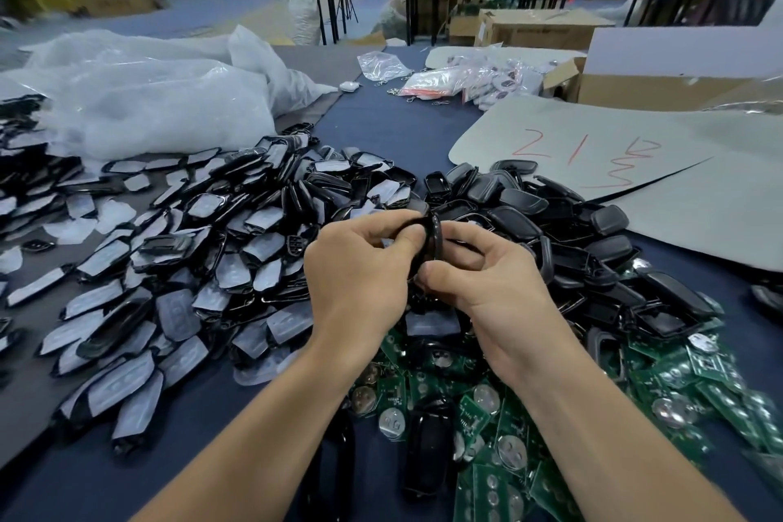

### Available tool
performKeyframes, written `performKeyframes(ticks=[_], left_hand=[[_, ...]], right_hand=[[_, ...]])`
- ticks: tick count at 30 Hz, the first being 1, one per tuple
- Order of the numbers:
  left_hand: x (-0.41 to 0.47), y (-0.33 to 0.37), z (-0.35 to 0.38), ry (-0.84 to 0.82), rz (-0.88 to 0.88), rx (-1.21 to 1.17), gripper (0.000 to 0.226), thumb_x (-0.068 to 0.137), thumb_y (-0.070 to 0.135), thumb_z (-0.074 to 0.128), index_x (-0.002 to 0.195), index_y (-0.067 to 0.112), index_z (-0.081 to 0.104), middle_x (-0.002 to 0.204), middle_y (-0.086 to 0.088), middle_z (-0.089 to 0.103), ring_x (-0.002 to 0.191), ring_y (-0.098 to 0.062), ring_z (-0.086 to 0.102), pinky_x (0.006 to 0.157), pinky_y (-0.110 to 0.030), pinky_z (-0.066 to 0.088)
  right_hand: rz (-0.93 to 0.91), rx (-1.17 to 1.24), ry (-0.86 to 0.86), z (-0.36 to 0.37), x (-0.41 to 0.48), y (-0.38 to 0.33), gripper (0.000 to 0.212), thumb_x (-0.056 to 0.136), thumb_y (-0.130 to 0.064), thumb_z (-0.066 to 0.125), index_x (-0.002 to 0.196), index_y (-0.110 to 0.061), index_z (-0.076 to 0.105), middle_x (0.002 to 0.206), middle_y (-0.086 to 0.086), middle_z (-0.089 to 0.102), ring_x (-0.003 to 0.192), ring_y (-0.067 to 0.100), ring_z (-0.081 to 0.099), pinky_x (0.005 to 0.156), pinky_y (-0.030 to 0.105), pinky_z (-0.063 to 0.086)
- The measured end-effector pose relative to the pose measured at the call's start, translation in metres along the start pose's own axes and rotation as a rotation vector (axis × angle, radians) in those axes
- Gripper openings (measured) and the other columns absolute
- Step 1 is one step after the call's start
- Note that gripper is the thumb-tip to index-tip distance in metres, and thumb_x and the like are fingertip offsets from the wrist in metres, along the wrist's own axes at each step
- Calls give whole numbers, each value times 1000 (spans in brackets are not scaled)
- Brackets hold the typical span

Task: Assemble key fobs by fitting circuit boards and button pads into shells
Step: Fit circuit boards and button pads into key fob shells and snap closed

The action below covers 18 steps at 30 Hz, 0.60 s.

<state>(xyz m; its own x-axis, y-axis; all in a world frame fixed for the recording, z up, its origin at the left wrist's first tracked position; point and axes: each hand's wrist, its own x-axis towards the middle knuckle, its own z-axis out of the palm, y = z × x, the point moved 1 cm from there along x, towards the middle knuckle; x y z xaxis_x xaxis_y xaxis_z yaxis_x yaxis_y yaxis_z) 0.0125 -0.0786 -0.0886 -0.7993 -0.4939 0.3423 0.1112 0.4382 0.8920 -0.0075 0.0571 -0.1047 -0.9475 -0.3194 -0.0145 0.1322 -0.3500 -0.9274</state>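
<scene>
Both hands are closed together on one glossy black plastic fob shell (433, 239), held edge-on between them above the heaps. The left hand (360, 271) pinches it with thumb and curled fingers on one face. The right hand (481, 271) wraps the other side, its thumb tip at the shell's lower edge. Only the rim shows, so I cannot tell whether a board or button pad sits inside. If the squeeze comes while the parts are slightly skewed, the catches along the rim would probably bend or snap, or a pad could ride out of its openings and get trapped in the seam. The grip is on a slick, narrow edge. A slip would likely drop the piece into the heap of matte black shell backs (521, 199) just beyond the right fingers, where it would be hard to pick out again. The forearms pass low over the pile of green circuit boards with silver coin cells (661, 369) beneath the wrists, so a careless pull back might drag boards about. The spread of black shell fronts faced with pale film (237, 233) lies out past the left hand's knuckles.
</scene>
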Motion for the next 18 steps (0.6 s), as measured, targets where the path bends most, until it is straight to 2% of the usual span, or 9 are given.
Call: performKeyframes(ticks=[1,3,5,7,10,12,15,18], left_hand=[[0,-1,1,-10,-4,-20,23,81,25,85,80,47,79,70,33,71,66,9,69,60,-7,49],[-1,-3,2,-42,-31,-86,22,80,19,87,90,38,83,76,24,76,74,4,74,73,-20,60],[0,-6,1,-81,-70,-161,23,79,12,88,93,29,85,80,14,80,79,-6,78,79,-34,63],[1,-8,1,-137,-99,-235,23,79,8,87,95,24,85,83,5,81,81,-15,79,80,-40,63],[1,-9,1,-251,-157,-364,33,85,-3,79,111,16,81,91,-3,82,85,-22,80,75,-37,65],[3,-8,1,-353,-169,-411,41,88,-10,73,119,17,77,96,-5,82,91,-23,80,77,-35,65],[6,-8,-3,-500,-176,-446,49,89,-16,68,120,22,74,102,-7,81,93,-20,78,77,-29,63],[7,-6,-7,-553,-181,-436,47,87,-15,72,117,20,74,101,-8,81,89,-18,78,75,-28,62]], right_hand=[[-14,-27,1,1,-1,0,40,80,13,74,109,-14,75,102,12,80,85,24,77,63,37,64],[-74,-99,17,2,-1,1,41,78,11,76,107,-17,76,100,9,80,88,25,78,62,38,64],[-168,-201,60,1,-1,0,43,73,10,78,104,-19,77,97,4,81,91,21,79,72,32,64],[-246,-323,116,-2,-1,-2,46,68,7,81,102,-23,78,95,-3,81,94,14,78,83,27,62],[-296,-444,170,-5,-1,-4,48,66,5,82,101,-27,79,94,-10,81,94,7,77,87,28,61],[-326,-501,185,-5,-2,-6,48,66,5,81,103,-26,80,93,-15,80,93,2,76,86,20,59],[-311,-547,199,-7,-2,-9,48,67,4,84,106,-24,81,93,-18,79,91,-4,74,81,8,53],[-283,-581,182,-9,-2,-11,49,66,4,85,103,-28,81,90,-23,78,88,-9,72,80,5,52]])
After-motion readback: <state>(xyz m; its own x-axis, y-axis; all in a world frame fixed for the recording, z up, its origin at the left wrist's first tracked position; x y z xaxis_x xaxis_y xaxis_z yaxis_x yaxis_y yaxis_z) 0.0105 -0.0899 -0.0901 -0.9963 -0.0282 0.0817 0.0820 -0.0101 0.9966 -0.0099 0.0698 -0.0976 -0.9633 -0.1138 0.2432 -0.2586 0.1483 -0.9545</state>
